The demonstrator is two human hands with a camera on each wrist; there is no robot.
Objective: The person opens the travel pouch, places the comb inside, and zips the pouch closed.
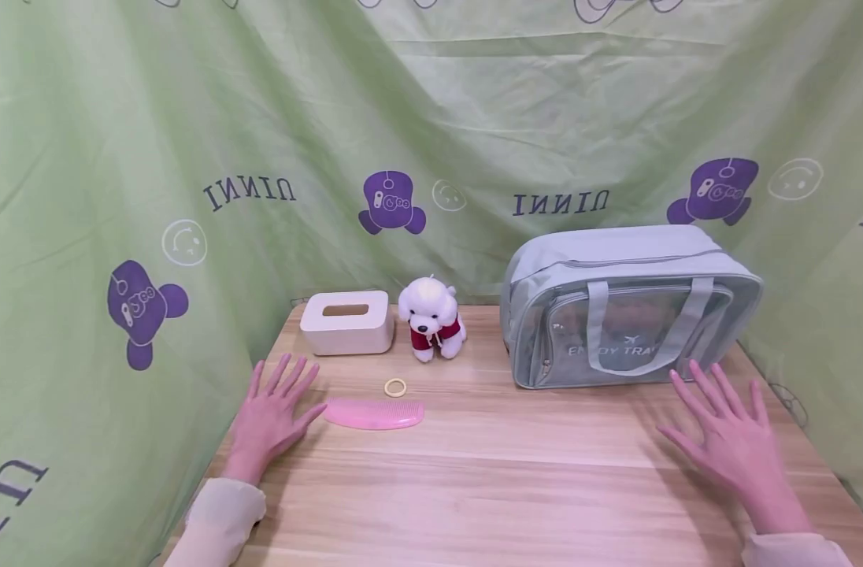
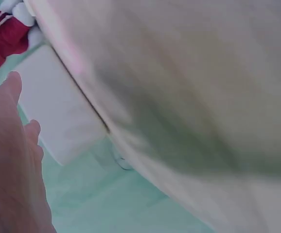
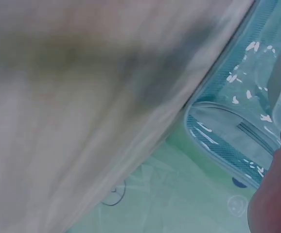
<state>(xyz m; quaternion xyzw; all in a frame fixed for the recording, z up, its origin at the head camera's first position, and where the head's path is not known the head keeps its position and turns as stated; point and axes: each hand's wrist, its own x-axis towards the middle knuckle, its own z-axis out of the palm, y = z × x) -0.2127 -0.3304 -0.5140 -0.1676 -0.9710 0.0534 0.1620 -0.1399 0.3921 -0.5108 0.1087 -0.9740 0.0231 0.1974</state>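
The left hand (image 1: 267,421), fingers spread and straight, is over the table's left side, its thumb near the left end of a pink comb (image 1: 373,414). The right hand (image 1: 735,441) is spread in front of the right end of a grey-blue travel bag (image 1: 630,307). Neither hand holds anything. A small yellow ring (image 1: 395,387) lies just behind the comb. Behind it stand a white box (image 1: 348,335) with a slot in its top and a white toy dog (image 1: 431,315) in a red garment. In the left wrist view the box (image 2: 58,107) shows beyond the hand (image 2: 11,160).
The wooden table (image 1: 431,504) ends at left and right edges beside the hands. A green curtain (image 1: 318,102) with purple figures hangs behind and at both sides. The bag takes up the back right of the table.
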